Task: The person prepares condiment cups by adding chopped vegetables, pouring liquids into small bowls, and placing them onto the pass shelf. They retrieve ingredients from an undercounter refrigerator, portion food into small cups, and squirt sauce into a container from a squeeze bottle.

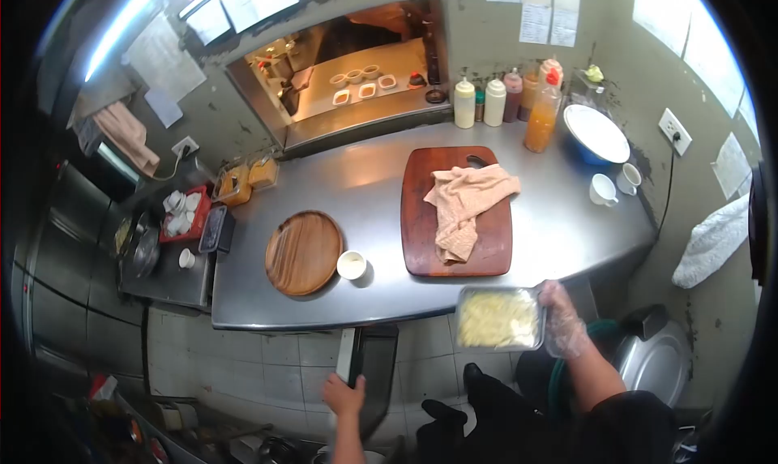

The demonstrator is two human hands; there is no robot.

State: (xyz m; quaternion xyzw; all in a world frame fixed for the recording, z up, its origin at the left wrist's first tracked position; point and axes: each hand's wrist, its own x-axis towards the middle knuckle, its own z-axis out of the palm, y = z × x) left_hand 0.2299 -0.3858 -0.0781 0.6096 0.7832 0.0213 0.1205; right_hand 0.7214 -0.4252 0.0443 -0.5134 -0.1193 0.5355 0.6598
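Observation:
My right hand [565,322], in a clear plastic glove, grips the right side of a clear plastic container [501,318]. Pale yellow food in small pieces fills it, and it is held just off the counter's front edge. Below the counter, my bare left hand [344,395] has its fingers closed round the edge of a dark open door or drawer [377,375] with a pale strip along it; which of the two it is, I cannot tell. On the steel counter [373,196] lie a round wooden board [305,253], a white cup [352,265] and a reddish-brown cutting board [417,213] with a crumpled peach cloth [459,209].
Several squeeze bottles [541,115] line the back wall beside a white bowl [596,132] and two white cups [603,190]. Small sauce cups [367,90] stand in the pass-through window. At left is a red basket [181,214]; a silver lidded bin [652,367] stands at right.

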